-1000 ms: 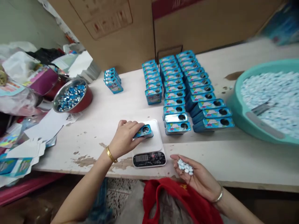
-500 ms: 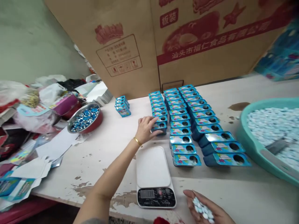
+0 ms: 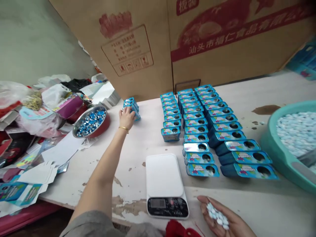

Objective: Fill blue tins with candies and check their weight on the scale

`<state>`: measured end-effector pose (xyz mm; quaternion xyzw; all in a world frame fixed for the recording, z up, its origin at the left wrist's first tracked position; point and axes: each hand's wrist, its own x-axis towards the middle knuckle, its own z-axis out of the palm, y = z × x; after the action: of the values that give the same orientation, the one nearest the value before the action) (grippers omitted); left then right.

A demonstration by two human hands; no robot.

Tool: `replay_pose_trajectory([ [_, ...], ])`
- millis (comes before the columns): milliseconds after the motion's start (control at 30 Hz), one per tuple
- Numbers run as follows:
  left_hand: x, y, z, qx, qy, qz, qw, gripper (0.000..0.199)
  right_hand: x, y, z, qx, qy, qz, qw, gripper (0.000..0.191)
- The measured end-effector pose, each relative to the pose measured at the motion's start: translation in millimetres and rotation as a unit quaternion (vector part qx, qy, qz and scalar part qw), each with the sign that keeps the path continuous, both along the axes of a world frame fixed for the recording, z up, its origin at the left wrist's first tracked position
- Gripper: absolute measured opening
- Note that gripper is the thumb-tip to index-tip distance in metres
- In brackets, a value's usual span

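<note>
My left hand point(image 3: 127, 119), with a gold bangle at the wrist, has its fingers closed over the front box of a small cluster of blue boxes point(image 3: 130, 102) by the cardboard. Part of that box is hidden by the fingers. My right hand point(image 3: 228, 217) is cupped palm up at the lower right, holding a small heap of pale blue and white tablets point(image 3: 217, 215). Between the hands lies a white kitchen scale point(image 3: 164, 176) with a bare platform. Its display seems to read zero. Beyond it, blue boxes with round holes point(image 3: 197, 138) stand in three columns.
A teal basin point(image 3: 274, 138) of pale tablets, with a scoop in it, stands at the right. A metal bowl point(image 3: 106, 123) holds small blue and silver pieces at the left. Cardboard cartons point(image 3: 158, 82) wall off the back. Bags and flattened packaging point(image 3: 37, 177) crowd the left side.
My left hand has moved left from the front of the shortest box column to the small box cluster. The right hand stays low, still cupping the tablets. The view has shifted slightly.
</note>
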<state>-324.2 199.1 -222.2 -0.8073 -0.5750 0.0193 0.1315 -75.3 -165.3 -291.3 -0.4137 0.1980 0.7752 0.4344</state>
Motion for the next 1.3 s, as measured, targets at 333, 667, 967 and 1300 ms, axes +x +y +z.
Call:
replay_pose_trajectory([
  [333, 47.9, -201.9, 50.6, -0.145, 0.021, -0.262, 0.954, 0.022, -1.2, -12.2, 7.6, 0.061, -0.008, 0.005, 0.998, 0.019],
  [667, 74.1, -287.5, 28.5, -0.117, -0.109, -0.310, 0.937, 0.031, -6.6, -36.3, 19.8, 0.107, 0.017, -0.011, 0.994, 0.022],
  [967, 113.8, -366.7, -39.2, -0.214, -0.157, -0.309, 0.913, 0.017, -11.1, -44.0, 10.0, 0.095, 0.034, -0.039, 0.994, 0.013],
  [1300, 105.7, -358.7, -38.0, -0.245, -0.184, -0.310, 0.900, 0.015, -16.1, -42.2, 7.0, 0.047, 0.050, -0.078, 0.995, 0.017],
])
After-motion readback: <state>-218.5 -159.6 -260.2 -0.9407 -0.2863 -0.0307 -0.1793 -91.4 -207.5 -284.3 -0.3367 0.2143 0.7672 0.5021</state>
